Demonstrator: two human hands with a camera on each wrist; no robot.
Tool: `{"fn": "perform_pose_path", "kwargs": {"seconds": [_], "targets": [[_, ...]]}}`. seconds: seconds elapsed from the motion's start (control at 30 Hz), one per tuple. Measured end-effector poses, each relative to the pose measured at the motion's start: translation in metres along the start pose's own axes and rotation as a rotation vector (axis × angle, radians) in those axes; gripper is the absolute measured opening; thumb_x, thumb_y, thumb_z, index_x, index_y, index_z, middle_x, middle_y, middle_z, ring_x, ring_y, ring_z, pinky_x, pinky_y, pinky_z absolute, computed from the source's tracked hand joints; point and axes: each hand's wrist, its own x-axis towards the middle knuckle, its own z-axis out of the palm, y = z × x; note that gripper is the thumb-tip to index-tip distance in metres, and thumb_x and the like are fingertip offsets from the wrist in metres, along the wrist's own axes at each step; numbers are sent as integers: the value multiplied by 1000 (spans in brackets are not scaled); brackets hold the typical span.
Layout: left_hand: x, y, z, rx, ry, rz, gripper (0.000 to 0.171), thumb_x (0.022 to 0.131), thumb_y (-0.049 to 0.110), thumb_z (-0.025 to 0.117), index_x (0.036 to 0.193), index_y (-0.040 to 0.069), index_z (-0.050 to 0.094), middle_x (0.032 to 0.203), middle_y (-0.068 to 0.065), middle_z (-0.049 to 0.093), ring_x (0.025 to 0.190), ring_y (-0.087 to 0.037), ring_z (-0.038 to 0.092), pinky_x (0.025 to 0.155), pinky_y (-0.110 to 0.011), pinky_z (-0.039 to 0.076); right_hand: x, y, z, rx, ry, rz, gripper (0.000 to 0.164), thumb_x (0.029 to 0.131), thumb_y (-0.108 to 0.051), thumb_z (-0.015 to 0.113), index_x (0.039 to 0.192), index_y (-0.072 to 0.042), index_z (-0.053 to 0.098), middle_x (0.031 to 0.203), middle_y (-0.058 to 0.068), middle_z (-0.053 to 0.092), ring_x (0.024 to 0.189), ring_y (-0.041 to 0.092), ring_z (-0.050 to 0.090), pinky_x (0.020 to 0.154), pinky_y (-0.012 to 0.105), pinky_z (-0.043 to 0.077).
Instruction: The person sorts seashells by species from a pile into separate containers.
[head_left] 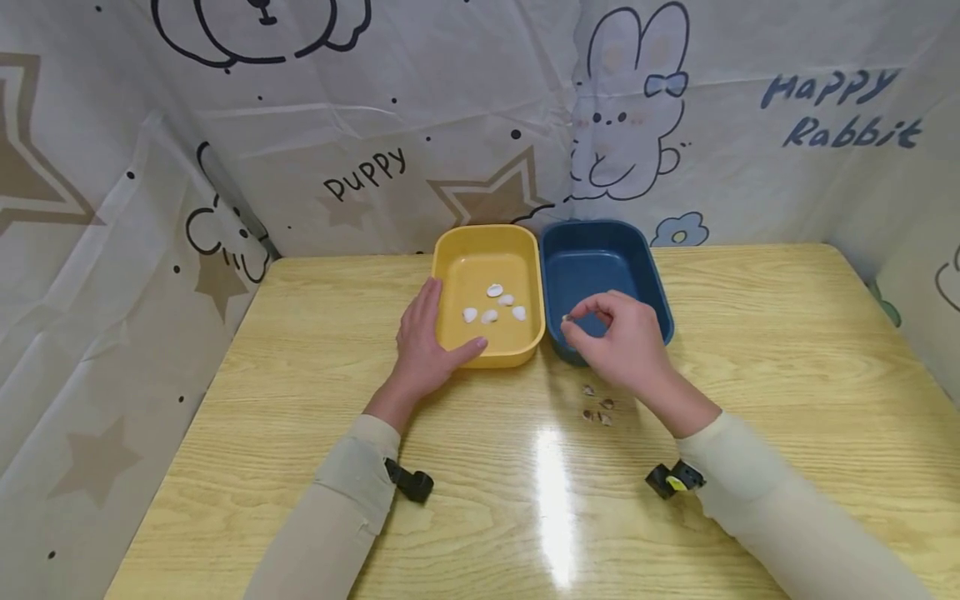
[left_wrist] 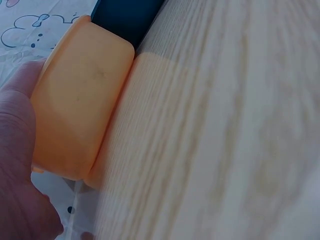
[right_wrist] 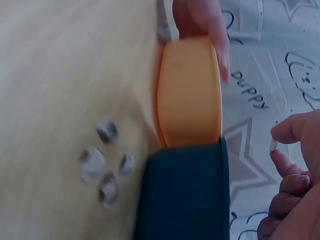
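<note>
My left hand [head_left: 426, 346] holds the near left corner of the yellow tray [head_left: 487, 361], its thumb over the front rim and its fingers along the left side. Several white shells [head_left: 489, 317] lie spread on that tray's floor. Over the blue tray [head_left: 660, 287], my right hand [head_left: 622, 342] pinches a small shell [right_wrist: 273, 145] between thumb and forefinger. The part of the blue tray under this hand is hidden. Several small brownish shells [head_left: 607, 404] lie on the table just in front of the blue tray.
Both trays stand side by side at the back of the wooden table [head_left: 300, 400], close to a printed cloth backdrop [head_left: 300, 150]. Cloth also hangs along the left and right sides. Each sleeve carries a small black wrist camera [head_left: 411, 482].
</note>
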Motion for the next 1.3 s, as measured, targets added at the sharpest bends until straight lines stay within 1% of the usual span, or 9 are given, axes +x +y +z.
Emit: {"fn": "perform_pose_path", "kwargs": {"seconds": [0.07, 0.2, 0.3, 0.4, 0.5, 0.67, 0.87, 1.2, 1.3], "targets": [[0, 0, 0, 1, 0, 4, 113, 80, 60, 74, 162, 19, 9, 166, 2, 6, 149, -29, 6, 114, -58, 7, 10, 4, 0, 10, 16, 13, 16, 89, -24, 76, 91, -9, 72, 95, 7, 65, 87, 26, 55, 76, 40, 43], [0, -1, 1, 4, 1, 4, 113, 80, 59, 74, 162, 19, 9, 166, 2, 6, 149, -29, 6, 114, -58, 8, 29, 10, 1, 46, 44, 56, 21, 90, -27, 75, 93, -7, 72, 102, 10, 67, 99, 28, 58, 87, 45, 47], [-1, 0, 1, 5, 0, -3, 113, 80, 58, 75, 162, 19, 9, 166, 2, 6, 149, -29, 6, 114, -58, 7, 41, 15, 4, 77, 59, 106, 23, 91, -29, 74, 94, -6, 72, 108, 9, 68, 108, 28, 58, 95, 47, 46], [-2, 0, 0, 5, -1, -10, 113, 80, 58, 75, 162, 20, 8, 166, 2, 5, 149, -28, 5, 114, -57, 7, 52, 19, 8, 91, 65, 154, 22, 91, -29, 74, 95, -7, 72, 113, 8, 67, 115, 28, 57, 100, 46, 44], [-3, 0, 0, 4, -1, -12, 113, 80, 57, 75, 162, 21, 8, 166, 3, 5, 149, -27, 5, 114, -57, 7, 60, 21, 12, 85, 62, 187, 22, 91, -29, 73, 96, -7, 71, 116, 8, 67, 117, 26, 56, 101, 45, 43], [-3, 0, 0, 3, 5, -5, 113, 80, 57, 75, 162, 19, 9, 166, 2, 6, 149, -27, 5, 114, -57, 7, 72, 23, 18, 81, 60, 214, 21, 91, -28, 73, 97, -8, 71, 118, 8, 66, 119, 27, 56, 103, 44, 43], [-3, 0, 0, -3, 5, -7, 113, 79, 57, 75, 162, 18, 10, 166, 2, 6, 149, -28, 5, 114, -57, 7, 81, 29, 27, 78, 57, 250, 21, 92, -27, 72, 97, -7, 71, 122, 8, 65, 122, 28, 56, 104, 43, 42], [-1, 1, 0, 6, 5, 11, 112, 80, 56, 76, 162, 15, 11, 166, 1, 7, 149, -28, 6, 115, -55, 7, 83, 42, 37, 58, 56, 307, 23, 92, -30, 72, 99, -8, 71, 126, 10, 63, 124, 29, 54, 104, 44, 42], [0, 1, 0, 13, 8, 16, 111, 80, 55, 75, 162, 14, 12, 166, 1, 7, 149, -29, 7, 114, -56, 7, 84, 44, 39, 56, 52, 310, 24, 92, -30, 72, 100, -8, 71, 128, 10, 62, 124, 29, 53, 105, 46, 41]]}}
